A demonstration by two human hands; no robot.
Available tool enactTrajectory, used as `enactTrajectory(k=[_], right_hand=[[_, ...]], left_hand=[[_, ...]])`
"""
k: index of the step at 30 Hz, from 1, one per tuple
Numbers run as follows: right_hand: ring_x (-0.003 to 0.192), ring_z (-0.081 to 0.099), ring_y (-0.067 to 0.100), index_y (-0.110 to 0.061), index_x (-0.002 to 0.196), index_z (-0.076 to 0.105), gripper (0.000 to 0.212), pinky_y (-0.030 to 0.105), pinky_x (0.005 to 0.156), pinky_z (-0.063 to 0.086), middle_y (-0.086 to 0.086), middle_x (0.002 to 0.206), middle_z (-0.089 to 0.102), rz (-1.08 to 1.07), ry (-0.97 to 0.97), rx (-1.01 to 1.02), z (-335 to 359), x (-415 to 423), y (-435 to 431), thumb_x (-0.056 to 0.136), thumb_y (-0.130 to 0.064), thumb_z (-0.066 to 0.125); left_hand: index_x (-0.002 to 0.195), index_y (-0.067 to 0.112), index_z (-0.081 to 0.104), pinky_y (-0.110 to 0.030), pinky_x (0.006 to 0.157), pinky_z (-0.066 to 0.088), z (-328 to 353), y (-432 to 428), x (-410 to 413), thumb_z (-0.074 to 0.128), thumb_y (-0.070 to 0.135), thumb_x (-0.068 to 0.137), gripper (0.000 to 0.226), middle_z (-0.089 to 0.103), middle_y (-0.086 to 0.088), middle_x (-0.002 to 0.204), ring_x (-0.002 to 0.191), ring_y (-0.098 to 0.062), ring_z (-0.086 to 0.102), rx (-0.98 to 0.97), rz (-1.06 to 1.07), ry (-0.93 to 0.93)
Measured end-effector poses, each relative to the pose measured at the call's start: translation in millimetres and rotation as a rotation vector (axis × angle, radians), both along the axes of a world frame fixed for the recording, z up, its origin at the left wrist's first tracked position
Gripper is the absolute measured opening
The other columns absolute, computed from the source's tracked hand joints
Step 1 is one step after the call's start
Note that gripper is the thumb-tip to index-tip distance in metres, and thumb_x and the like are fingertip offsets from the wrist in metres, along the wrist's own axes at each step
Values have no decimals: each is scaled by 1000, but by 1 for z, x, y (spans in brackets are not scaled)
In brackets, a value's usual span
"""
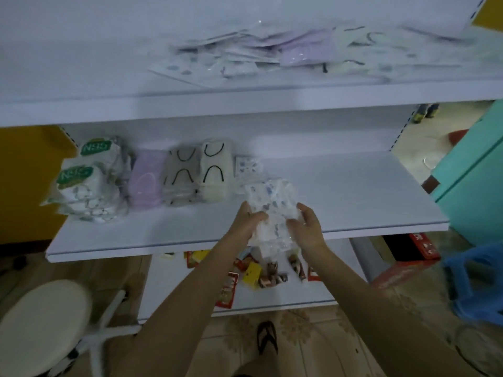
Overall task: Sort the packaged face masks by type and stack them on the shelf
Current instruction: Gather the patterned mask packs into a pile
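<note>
Three shelves (353,191), two hands (246,221) (307,227)

The shelf (353,186) is painted white. A lilac stack (147,183), a grey stack (181,175) and a cream stack (215,170) are seen, the last two marked with black loops. The held packets (272,205) are printed with blue spots.

Round cream stool seat (45,325) near left, on white star base (109,330). Red and yellow snack packets (251,272) scattered low at centre. Black sandal (267,337) on patterned tile floor (313,346), near centre. Red carton (408,261) on floor at right, blue plastic stool (479,281) just beside it, further right. Teal cabinet (473,175) far right. Yellow wall (24,186) at left.
</note>
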State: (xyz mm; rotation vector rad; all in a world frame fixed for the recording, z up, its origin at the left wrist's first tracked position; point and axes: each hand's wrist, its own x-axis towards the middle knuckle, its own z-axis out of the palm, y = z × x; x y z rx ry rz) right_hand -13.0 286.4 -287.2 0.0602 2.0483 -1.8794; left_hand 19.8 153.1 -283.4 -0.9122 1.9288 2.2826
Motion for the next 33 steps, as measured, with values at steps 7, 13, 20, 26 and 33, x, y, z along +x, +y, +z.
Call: enactTrajectory(k=[7, 13, 20, 26, 33], right_hand=[[70, 51, 16, -8, 92, 52, 23, 15, 50, 41, 1, 78, 50, 17, 61, 49, -36, -112, -86, 80, 8, 40], [69, 51, 20, -16, 103, 49, 27, 18, 48, 42, 10, 93, 51, 62, -44, 91, -88, -186, -153, 85, 2, 43], [116, 51, 33, -13, 132, 46, 47, 33, 95, 45, 12, 128, 52, 176, 61, 477, -119, -219, -163, 86, -20, 53], [97, 56, 23, -3, 126, 50, 32, 23, 68, 47, 10, 122, 58, 438, -62, 188, -117, -234, -164, 97, -10, 37], [139, 27, 26, -7, 148, 14, 58, 32, 109, 26, 10, 155, 19, 381, -111, 217, -106, -222, -131, 100, -27, 38]], left_hand=[[137, 6, 39, -27, 85, 47, -43, -60, -86, 52, 6, 92, 47, 50, -6, 132, 114, -22, 52, -252, -22, -15], [137, 0, 38, -32, 111, 25, -96, -105, -113, 51, 11, 92, 49, 33, -17, 146, 136, -29, 31, -1336, -256, 43], [73, 16, 73, -37, 82, 54, -115, -114, -145, 92, 38, 26, 55, 69, 1, 78, 75, -15, 68, -1852, -490, 92], [60, 19, 69, -36, 80, 55, -114, -120, -164, 90, 29, 13, 52, 62, 2, 61, 59, -14, 62, -1959, -439, 5], [79, 12, 72, -39, 80, 55, -115, -107, -145, 90, 40, 23, 65, 70, -6, 88, 80, -20, 68, -1894, -453, -29]])
